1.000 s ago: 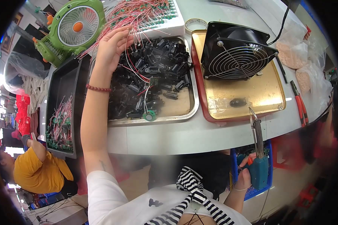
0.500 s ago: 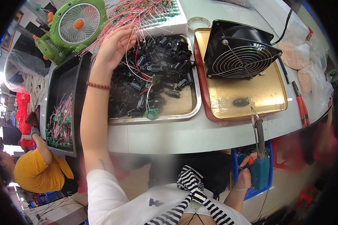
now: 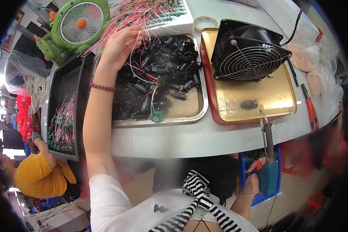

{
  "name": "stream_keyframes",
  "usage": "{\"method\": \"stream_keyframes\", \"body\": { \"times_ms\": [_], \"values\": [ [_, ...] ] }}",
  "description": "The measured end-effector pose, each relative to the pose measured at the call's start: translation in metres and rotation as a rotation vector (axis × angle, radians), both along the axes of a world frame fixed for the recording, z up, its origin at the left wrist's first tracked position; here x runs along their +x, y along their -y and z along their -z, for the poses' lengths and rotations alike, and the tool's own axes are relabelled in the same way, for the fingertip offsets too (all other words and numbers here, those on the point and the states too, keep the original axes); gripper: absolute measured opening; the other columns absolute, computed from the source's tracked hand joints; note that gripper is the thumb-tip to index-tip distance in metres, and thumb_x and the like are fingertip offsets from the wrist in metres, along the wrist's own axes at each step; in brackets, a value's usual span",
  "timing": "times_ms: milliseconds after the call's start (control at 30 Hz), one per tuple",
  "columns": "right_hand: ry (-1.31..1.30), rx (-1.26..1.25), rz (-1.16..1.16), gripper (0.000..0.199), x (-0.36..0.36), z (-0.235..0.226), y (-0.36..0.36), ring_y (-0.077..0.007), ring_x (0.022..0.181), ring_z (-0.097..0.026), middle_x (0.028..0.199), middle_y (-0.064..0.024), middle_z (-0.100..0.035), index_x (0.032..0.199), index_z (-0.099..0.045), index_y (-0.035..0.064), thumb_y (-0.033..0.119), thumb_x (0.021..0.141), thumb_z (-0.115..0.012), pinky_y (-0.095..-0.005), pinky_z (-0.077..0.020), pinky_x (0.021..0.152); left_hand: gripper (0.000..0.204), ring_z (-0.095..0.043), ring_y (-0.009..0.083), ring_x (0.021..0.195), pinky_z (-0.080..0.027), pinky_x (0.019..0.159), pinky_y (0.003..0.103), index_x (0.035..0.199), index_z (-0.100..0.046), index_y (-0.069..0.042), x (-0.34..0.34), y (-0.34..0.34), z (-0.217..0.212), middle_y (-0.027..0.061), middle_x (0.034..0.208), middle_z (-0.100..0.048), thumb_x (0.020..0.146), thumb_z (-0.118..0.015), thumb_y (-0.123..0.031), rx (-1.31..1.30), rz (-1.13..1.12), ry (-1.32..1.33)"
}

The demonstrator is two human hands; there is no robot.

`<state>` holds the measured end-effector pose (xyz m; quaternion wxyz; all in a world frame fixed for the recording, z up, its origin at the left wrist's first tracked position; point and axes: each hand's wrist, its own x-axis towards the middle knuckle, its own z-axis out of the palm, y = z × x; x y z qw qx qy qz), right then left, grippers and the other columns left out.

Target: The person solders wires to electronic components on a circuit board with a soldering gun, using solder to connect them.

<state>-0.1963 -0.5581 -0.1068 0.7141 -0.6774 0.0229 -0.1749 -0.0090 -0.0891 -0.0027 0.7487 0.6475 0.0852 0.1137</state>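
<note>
Above the tray, my left hand has its fingertips pinched on thin red and white wires. From them hangs a small green circuit board, with a round green disc dangling lower on white wires. Beneath and behind these lie many black plastic parts in a metal tray. At the right, below the table edge, my right hand is closed around a teal soldering gun. Its thin tip points up, close to the front edge of a gold-topped tin with a dark lump on it.
A black fan with a wire guard stands on the tin. Red-handled pliers lie to its right. A white foam tray of wired boards is at the back, a black bin at left. A green fan stands behind; a co-worker is at left.
Both my hands keep nearly the same place, with the wires still pinched and the soldering gun still held. The co-worker's gloved hand has shifted slightly.
</note>
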Motion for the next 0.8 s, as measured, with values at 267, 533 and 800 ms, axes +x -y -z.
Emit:
{"method": "stream_keyframes", "body": {
  "times_ms": [267, 533, 800],
  "values": [
    [-0.037, 0.036, -0.008, 0.061, 0.001, -0.004, -0.003, -0.0138, 0.066, -0.054, 0.090, -0.0039, -0.050, 0.108, -0.059, 0.0013, 0.039, 0.066, -0.081, -0.0256, -0.0391, 0.061, 0.015, -0.065, 0.0107, 0.083, -0.056, 0.079, 0.025, 0.103, -0.068, 0.000, 0.004, -0.003, 0.006, 0.0056, 0.094, -0.070, 0.091, -0.063, -0.007, 0.224, -0.075, 0.125],
    [-0.015, 0.012, 0.003, 0.062, 0.000, 0.000, -0.001, -0.0142, 0.067, -0.055, 0.095, -0.0053, -0.052, 0.109, -0.059, 0.0001, 0.040, 0.067, -0.081, -0.0265, -0.0399, 0.060, 0.013, -0.065, 0.0103, 0.084, -0.055, 0.082, 0.026, 0.099, -0.069, 0.000, 0.003, 0.008, 0.007, 0.0045, 0.094, -0.070, 0.092, -0.059, -0.005, 0.351, -0.106, 0.195],
    [0.001, 0.006, 0.008, 0.063, 0.000, 0.000, -0.002, -0.0141, 0.067, -0.054, 0.095, -0.0050, -0.052, 0.109, -0.059, 0.0003, 0.042, 0.067, -0.081, -0.0266, -0.0395, 0.060, 0.012, -0.068, 0.0131, 0.089, -0.056, 0.083, 0.026, 0.101, -0.068, 0.002, 0.002, 0.009, 0.003, 0.0078, 0.101, -0.071, 0.092, -0.060, -0.001, 0.328, -0.082, 0.201]
  ]
}}
